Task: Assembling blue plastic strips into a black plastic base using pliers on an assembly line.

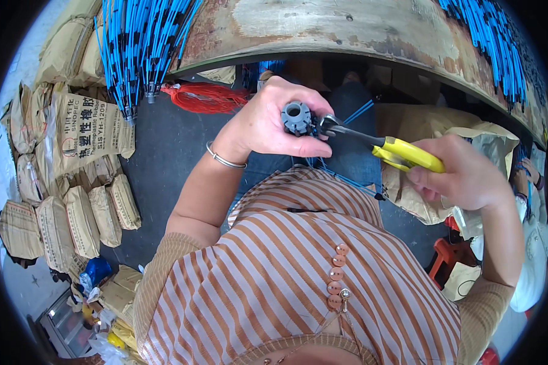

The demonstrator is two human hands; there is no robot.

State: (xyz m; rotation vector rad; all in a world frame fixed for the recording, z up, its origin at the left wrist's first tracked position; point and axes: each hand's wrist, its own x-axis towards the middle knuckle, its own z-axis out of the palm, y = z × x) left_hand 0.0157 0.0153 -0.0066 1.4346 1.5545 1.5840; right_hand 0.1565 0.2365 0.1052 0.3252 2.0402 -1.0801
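My left hand (268, 121), with a silver bangle at the wrist, is wrapped round a dark grey slotted, round plastic piece (293, 125) with a hole in its middle. Thin blue strands (360, 112) with black sections come out around and below it; how they join it is hidden by my fingers. In my right hand (469, 173) is a pair of pliers (415, 156) with yellow handles. The metal jaws meet the right side of the grey piece, close to my left thumb. Whether they grip a strand there is too small to tell.
A worn wooden tabletop (323, 27) curves across the far side. Blue strand bundles (143, 45) hang at its left and lie at its right. Red strands (207, 98) hang below its edge. Paper sacks (82, 219) are stacked at left. An open paper bag (417, 198) and another person's hand (531, 172) are at right.
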